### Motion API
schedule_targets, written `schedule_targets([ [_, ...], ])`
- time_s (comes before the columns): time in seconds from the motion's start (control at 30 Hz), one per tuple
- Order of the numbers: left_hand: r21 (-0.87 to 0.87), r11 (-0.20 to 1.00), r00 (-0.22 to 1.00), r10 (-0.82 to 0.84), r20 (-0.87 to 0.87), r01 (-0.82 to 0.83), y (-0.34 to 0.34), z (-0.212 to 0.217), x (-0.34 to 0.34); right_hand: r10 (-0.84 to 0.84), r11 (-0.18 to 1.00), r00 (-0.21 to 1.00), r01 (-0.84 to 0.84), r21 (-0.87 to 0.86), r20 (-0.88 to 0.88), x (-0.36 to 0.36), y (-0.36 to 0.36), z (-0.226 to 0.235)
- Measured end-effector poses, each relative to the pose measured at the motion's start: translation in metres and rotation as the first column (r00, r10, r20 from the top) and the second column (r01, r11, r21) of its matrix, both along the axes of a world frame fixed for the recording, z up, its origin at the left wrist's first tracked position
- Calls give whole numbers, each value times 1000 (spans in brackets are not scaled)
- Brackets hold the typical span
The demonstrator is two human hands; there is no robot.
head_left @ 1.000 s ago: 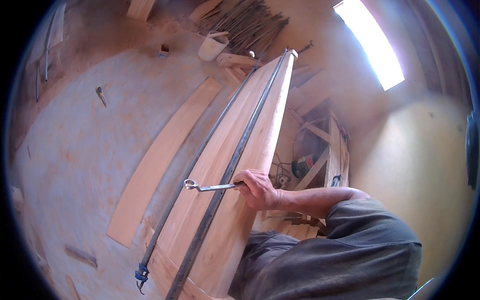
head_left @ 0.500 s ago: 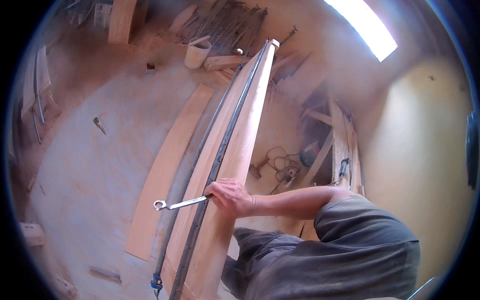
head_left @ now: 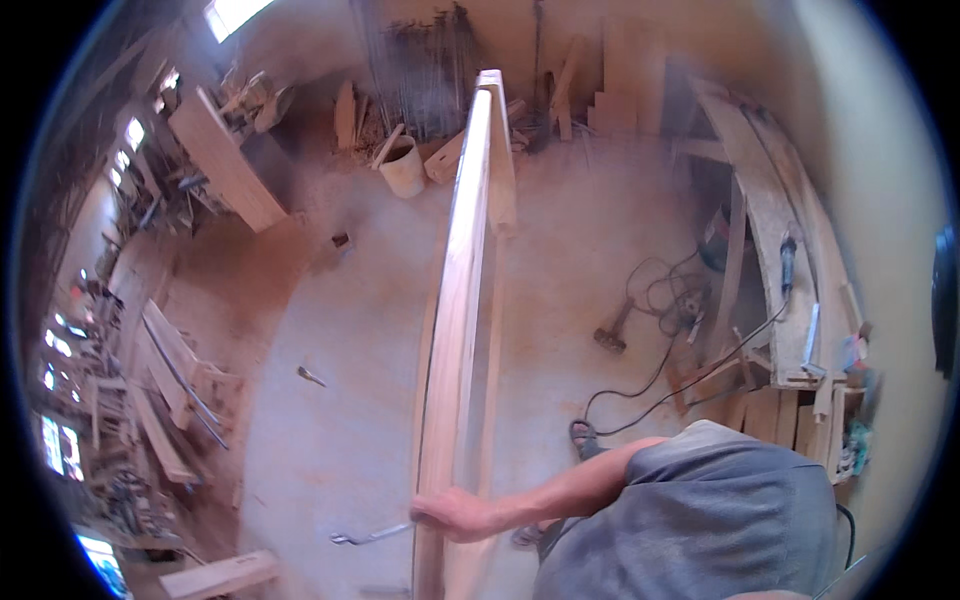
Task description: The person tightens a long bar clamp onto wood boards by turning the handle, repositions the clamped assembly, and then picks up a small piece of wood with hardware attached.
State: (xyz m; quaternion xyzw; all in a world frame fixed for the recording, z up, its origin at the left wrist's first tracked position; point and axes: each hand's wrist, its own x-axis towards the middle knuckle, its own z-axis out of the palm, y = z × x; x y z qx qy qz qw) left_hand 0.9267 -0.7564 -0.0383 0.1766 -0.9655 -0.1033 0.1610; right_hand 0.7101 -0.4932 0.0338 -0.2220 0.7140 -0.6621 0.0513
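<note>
My right hand is closed round one end of a silver ring spanner, which sticks out to the left. That hand is against the near part of a long, pale wooden workpiece, seen nearly edge-on and running from the lower middle to the far end of the room. A dark strip shows along the workpiece's left edge, too narrow to make out. My bare right forearm comes in from a grey sleeve at the lower right. My left hand does not show.
A pale bucket stands beyond the workpiece, near long clamps at the wall. Cables and a hammer-like tool lie on the floor at right, beside a bench with a power tool. Pliers and stacked boards are at left.
The view has swung, so the workpiece now looks narrower and more upright, and its clamp bars no longer show plainly. My right hand, with the spanner, appears lower in the picture.
</note>
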Motion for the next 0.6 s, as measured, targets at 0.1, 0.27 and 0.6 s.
schedule_targets([
  [0.1, 69, 991, 991, 112, 76, -117, 3, -19, -21, 82, 996, 996, -84, 33, 36, 9, 111, -7],
  [0.27, 578, 816, 1000, 16, 7, -18, -25, -55, -92, -46, 990, 953, 3, 144, 298, -10, 267, 9],
  [0.6, 194, 868, 886, -464, -13, 458, 312, 48, -373, -503, 698, 608, 705, -126, 615, -60, 461, -1],
])
